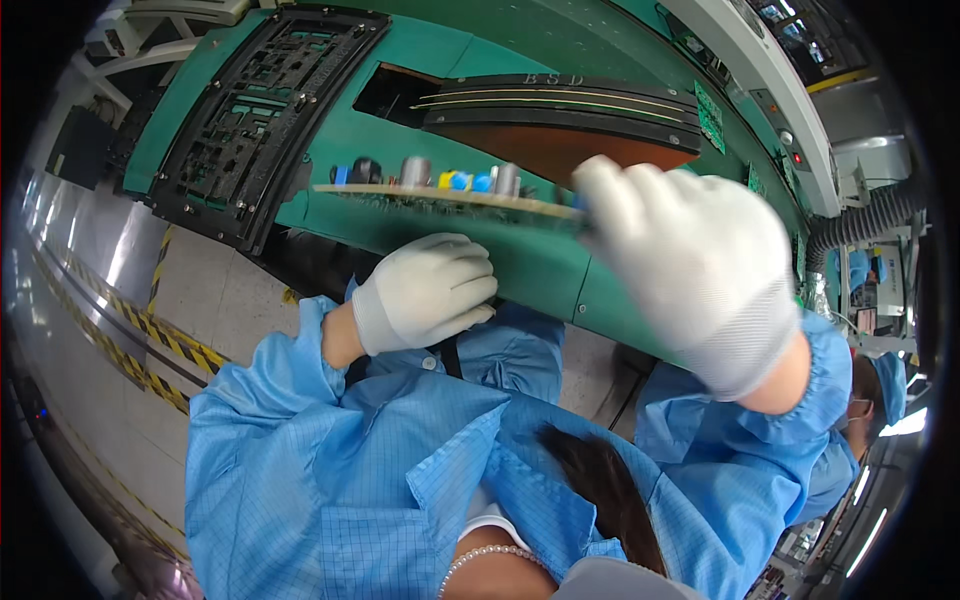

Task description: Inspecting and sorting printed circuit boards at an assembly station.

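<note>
In my white-gloved right hand [690,260] is the right end of a circuit board [445,195], gripped between thumb and fingers. The board is held up above the green bench top, seen nearly edge-on. Grey cylinders, a black round part and blue and yellow components stand on its upper side; pins and leads show blurred below. My left hand [430,290], also in a white glove, hangs by the bench's front edge, apart from the board. Its fingers are curled together, with nothing seen in them; the palm is hidden.
A black fixture frame [265,120] with cut-outs lies at the left on the green bench [430,245]. Behind the board stands a black slotted rack [570,105]. Small green boards [710,118] are at the back right, near a white machine rail [765,100]. Another person [865,400] is at the right.
</note>
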{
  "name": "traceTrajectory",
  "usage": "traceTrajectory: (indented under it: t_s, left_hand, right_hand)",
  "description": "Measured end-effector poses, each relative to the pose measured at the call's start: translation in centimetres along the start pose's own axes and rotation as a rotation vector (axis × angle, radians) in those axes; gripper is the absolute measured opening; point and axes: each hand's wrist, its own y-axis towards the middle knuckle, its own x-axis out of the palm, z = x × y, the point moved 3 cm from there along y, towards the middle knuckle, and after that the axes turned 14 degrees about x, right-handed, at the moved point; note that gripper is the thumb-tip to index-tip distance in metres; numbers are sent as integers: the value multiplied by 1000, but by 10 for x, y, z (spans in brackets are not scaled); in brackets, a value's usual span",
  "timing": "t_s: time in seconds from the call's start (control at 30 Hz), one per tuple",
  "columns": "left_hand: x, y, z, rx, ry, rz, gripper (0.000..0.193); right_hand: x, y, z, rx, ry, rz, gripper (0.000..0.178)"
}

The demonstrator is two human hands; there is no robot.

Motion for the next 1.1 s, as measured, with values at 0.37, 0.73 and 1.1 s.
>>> traceTrajectory:
  t_s: [0.37,0.73,1.1]
  left_hand:
    - [-42,18,-48,-514,-519,905,74]
    - [-59,91,-3,-541,-500,638,28]
    - [-113,75,-132,-352,709,603,60]
  right_hand:
    - [6,-36,80,287,527,-158,38]
    - [14,-57,89,485,376,-64,36]
    - [153,-46,315,984,1059,-133,52]
